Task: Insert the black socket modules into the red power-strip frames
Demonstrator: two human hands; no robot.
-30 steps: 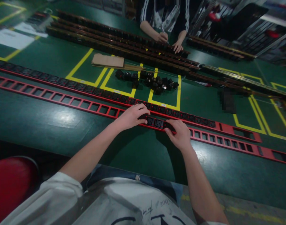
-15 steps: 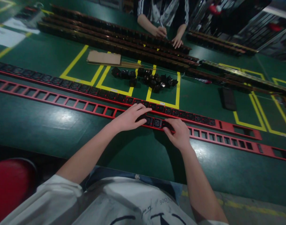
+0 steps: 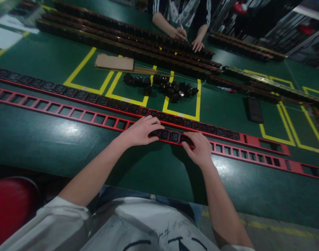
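A red slotted rail (image 3: 112,122) lies across the table in front of me, with black power sockets (image 3: 175,137) seated in its middle section. My left hand (image 3: 142,131) has thumb and fingers closed around a black socket (image 3: 154,133) in this rail. To its right, my right hand (image 3: 198,146) grips another black socket (image 3: 188,140) on the same rail, its fingertips partly covering it. Between the hands, socket faces show uncovered. Just behind runs a second red rail (image 3: 249,140), filled with a long row of black sockets.
Loose black sockets (image 3: 175,89) lie in a pile beyond the rails. A cardboard piece (image 3: 114,62) and a dark flat case (image 3: 254,109) are on the green table (image 3: 57,139). Long dark rails (image 3: 102,36) lie farther back, where a co-worker's hand (image 3: 179,33) holds a pen.
My left hand has shifted slightly left along the front rail, uncovering more of the socket beside it. My right hand stays in place on its socket.
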